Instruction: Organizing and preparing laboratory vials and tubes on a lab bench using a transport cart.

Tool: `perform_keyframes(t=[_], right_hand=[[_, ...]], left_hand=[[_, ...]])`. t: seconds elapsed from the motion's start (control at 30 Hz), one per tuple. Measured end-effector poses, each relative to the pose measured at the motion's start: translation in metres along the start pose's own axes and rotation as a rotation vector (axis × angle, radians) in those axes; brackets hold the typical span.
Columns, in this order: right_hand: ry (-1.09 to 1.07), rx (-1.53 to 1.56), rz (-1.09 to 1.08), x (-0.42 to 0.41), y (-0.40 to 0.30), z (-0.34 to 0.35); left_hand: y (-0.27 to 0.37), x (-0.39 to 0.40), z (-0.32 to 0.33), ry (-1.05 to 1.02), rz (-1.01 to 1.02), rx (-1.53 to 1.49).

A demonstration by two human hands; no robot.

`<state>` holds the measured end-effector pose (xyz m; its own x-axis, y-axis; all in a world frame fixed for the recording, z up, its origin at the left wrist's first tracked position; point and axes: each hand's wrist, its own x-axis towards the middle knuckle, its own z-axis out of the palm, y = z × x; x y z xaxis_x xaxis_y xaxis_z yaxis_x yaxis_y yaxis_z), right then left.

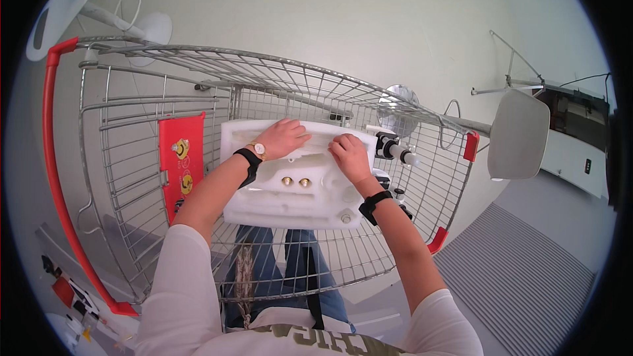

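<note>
A white foam packing insert (267, 173) with moulded recesses lies inside a wire shopping cart (287, 71) before me. My left hand (283, 139) rests over the insert's far part, palm down, its fingertips at a long recess. To its right, my right hand (350, 157) has its fingers bent down onto the foam near the far right corner. Whether anything small is between the fingers of either hand is hidden. Two brass-coloured round fittings (295, 182) sit side by side in the middle of the insert. A small round piece (345, 218) lies in the near right corner.
A black-and-white device with a tube (395, 149) stands right of the insert, with more dark parts (398, 198) nearer me. The cart has a red handle (48, 133) and a red panel (183, 158) at left. A grey stool seat (518, 134) stands beyond its right end.
</note>
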<state>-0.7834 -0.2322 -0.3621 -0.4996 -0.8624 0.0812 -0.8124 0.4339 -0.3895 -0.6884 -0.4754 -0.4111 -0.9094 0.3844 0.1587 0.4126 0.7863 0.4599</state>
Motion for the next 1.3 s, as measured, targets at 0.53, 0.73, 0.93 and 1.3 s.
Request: perform_keyframes(t=[0.53,0.73,0.93,1.3], right_hand=[[0.019,-0.128,0.049,0.017,0.004,0.019],[0.014,0.066,0.074,0.005,0.01,0.008],[-0.088,0.131,0.117,0.013,0.013,0.002],[-0.202,-0.038,-0.086,0.033,0.011,0.003]], left_hand=[[-0.005,0.011,0.008,0.005,-0.012,0.032],[-0.002,0.015,0.002,0.026,0.066,-0.021],[-0.002,0.016,0.017,-0.179,-0.036,-0.025],[-0.006,-0.002,0.019,-0.198,-0.217,-0.188]])
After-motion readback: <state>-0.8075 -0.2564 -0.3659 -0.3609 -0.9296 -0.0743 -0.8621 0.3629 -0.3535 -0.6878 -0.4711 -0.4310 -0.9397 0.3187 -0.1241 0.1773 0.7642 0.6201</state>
